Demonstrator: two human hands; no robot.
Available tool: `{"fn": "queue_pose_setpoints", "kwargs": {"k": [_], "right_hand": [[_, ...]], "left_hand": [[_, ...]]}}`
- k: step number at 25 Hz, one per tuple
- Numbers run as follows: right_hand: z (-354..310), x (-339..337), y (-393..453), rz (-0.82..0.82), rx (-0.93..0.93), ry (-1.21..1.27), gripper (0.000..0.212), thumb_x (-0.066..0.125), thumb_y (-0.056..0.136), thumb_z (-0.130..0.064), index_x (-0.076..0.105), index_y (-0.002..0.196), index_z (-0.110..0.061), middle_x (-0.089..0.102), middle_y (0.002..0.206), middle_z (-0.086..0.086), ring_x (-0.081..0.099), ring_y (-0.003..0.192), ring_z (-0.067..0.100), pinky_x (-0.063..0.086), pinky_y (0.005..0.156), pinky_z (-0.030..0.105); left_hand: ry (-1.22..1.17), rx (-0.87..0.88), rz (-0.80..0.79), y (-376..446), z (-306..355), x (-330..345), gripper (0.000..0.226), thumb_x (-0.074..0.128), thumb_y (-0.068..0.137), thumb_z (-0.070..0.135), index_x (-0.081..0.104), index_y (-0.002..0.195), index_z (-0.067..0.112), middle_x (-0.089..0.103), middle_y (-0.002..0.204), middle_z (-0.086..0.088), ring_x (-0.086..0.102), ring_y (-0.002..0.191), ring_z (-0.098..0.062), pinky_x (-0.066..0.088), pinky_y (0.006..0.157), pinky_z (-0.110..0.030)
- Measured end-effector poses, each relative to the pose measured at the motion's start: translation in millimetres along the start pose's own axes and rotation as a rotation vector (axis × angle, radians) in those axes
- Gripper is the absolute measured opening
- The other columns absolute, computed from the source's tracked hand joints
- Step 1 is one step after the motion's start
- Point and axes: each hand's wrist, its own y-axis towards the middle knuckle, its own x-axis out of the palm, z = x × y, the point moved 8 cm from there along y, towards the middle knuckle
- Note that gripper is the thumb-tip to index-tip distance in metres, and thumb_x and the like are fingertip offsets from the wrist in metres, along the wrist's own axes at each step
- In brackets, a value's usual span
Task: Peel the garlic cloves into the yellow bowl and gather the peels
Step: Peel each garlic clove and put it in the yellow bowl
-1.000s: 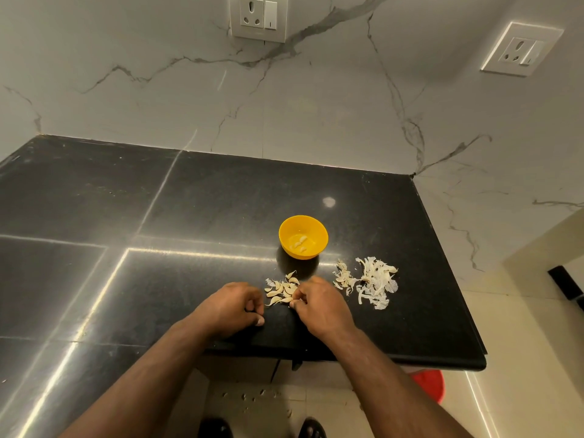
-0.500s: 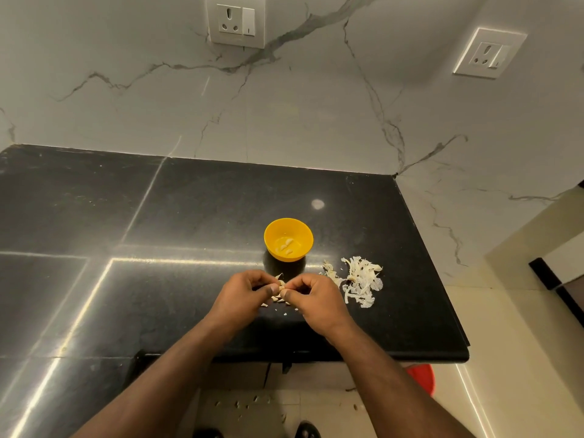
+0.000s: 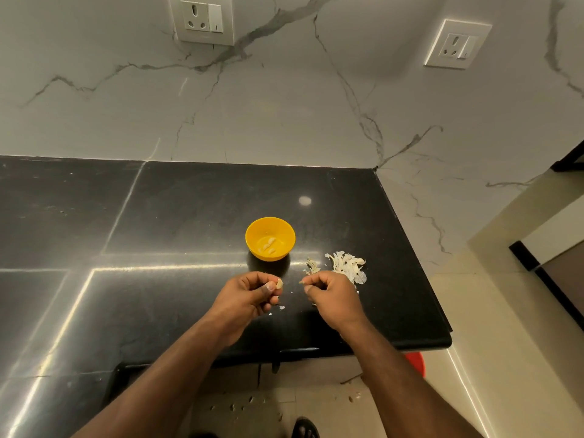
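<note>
— What are you holding?
— My left hand [image 3: 249,295] pinches one garlic clove [image 3: 279,283]; my right hand [image 3: 331,295] pinches one peel scrap [image 3: 301,282].
— The bowl?
— One yellow bowl [image 3: 270,238], beyond my hands, holding about three cloves; one peel pile [image 3: 346,267] to its right.

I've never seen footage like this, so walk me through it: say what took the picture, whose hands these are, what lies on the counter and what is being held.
There is no machine here. A person wears a camera on the head, looking forward and down, so the two arms reaching in from below are their own. The left hand pinches a garlic clove in its fingers. The right hand pinches a small scrap of peel. On the black counter stands a yellow bowl with a few peeled cloves inside. To its right lies a pile of white peels. Behind is a marble wall with two sockets.
</note>
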Motion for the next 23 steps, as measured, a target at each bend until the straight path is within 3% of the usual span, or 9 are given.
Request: {"fn": "queue_pose_setpoints", "kwargs": {"k": [2, 4, 7, 13, 17, 23], "right_hand": [[-4.8, -6.9, 1.1, 0.028, -0.051, -0.081, 0.032, 0.069, 0.091, -0.011, 0.071, 0.122, -0.019, 0.063, 0.111, -0.014, 0.057, 0.106, 0.002, 0.046, 0.1, 0.025], [-14.1, -3.2, -1.0, -0.021, -0.095, 0.086, 0.032, 0.071, 0.091, -0.014, 0.07, 0.123, -0.018, 0.066, 0.121, -0.011, 0.06, 0.114, 0.001, 0.046, 0.104, 0.025], [-22.1, 15.1, -8.5, -0.142, -0.081, 0.266, 0.023, 0.071, 0.092, -0.016, 0.074, 0.115, -0.015, 0.075, 0.108, -0.005, 0.069, 0.103, 0.007, 0.055, 0.093, 0.024], [-22.6, 21.6, -8.5, -0.13, -0.033, 0.503, 0.017, 0.075, 0.087, -0.011, 0.076, 0.104, -0.008, 0.078, 0.096, 0.006, 0.072, 0.09, 0.013, 0.057, 0.077, 0.025], [-22.9, 19.9, -4.5, -0.07, -0.046, 0.442, 0.015, 0.08, 0.081, -0.014, 0.078, 0.096, -0.011, 0.077, 0.092, 0.004, 0.071, 0.084, 0.009, 0.057, 0.075, 0.024], [-28.7, 19.9, -0.5, 0.014, -0.11, 0.299, 0.011, 0.081, 0.082, -0.017, 0.079, 0.092, -0.013, 0.077, 0.086, -0.002, 0.072, 0.085, 0.011, 0.06, 0.079, 0.028]], "left_hand": [[-0.005, -0.01, -0.006, 1.4, -1.1, 4.4, 0.012, 0.058, 0.099, 0.007, 0.069, 0.104, 0.004, 0.07, 0.086, -0.01, 0.062, 0.073, -0.013, 0.051, 0.064, -0.022], [-0.031, -0.009, -0.008, 2.5, -0.8, 7.6, 0.008, 0.056, 0.099, 0.004, 0.064, 0.103, 0.004, 0.069, 0.085, -0.011, 0.062, 0.072, -0.014, 0.05, 0.063, -0.023], [-0.071, -0.01, -0.027, 3.8, -0.8, 12.0, 0.007, 0.055, 0.099, 0.001, 0.056, 0.099, 0.008, 0.066, 0.081, -0.012, 0.063, 0.07, -0.016, 0.051, 0.062, -0.024], [-0.035, 0.002, -0.014, 3.7, 5.1, 12.5, 0.009, 0.066, 0.094, 0.011, 0.058, 0.098, 0.008, 0.066, 0.08, -0.013, 0.064, 0.072, -0.018, 0.051, 0.062, -0.027], [0.007, 0.031, 0.002, 3.0, 8.5, 7.2, 0.023, 0.077, 0.081, 0.024, 0.066, 0.095, 0.009, 0.067, 0.085, -0.012, 0.063, 0.078, -0.021, 0.051, 0.065, -0.029], [-0.023, 0.027, -0.016, 2.1, 12.1, 8.5, 0.012, 0.072, 0.089, 0.016, 0.071, 0.095, 0.006, 0.069, 0.083, -0.015, 0.065, 0.076, -0.019, 0.052, 0.064, -0.026]]}}
